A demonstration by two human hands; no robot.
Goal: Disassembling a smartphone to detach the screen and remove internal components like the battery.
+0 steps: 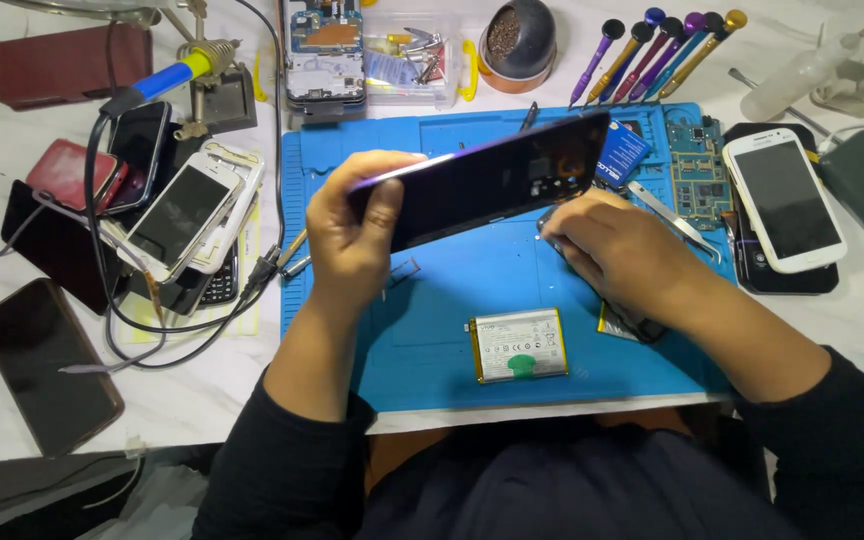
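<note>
A dark phone (pixel 492 180) is held tilted above the blue mat (pixel 432 330) at frame centre, gripped at its left end by the left hand (pixel 357 235), fingers closed round the edge. The right hand (pixel 617 250) is lowered beneath the phone's right end, fingers curled; what they pinch cannot be made out. A battery (pixel 518 344) lies apart on the mat's lower part, with open mat around it. The surface at left is crowded with phones (pixel 187 215) and cables. A white phone (pixel 784 198) lies at right. Screwdrivers (pixel 657 50) are ranged at upper right.
</note>
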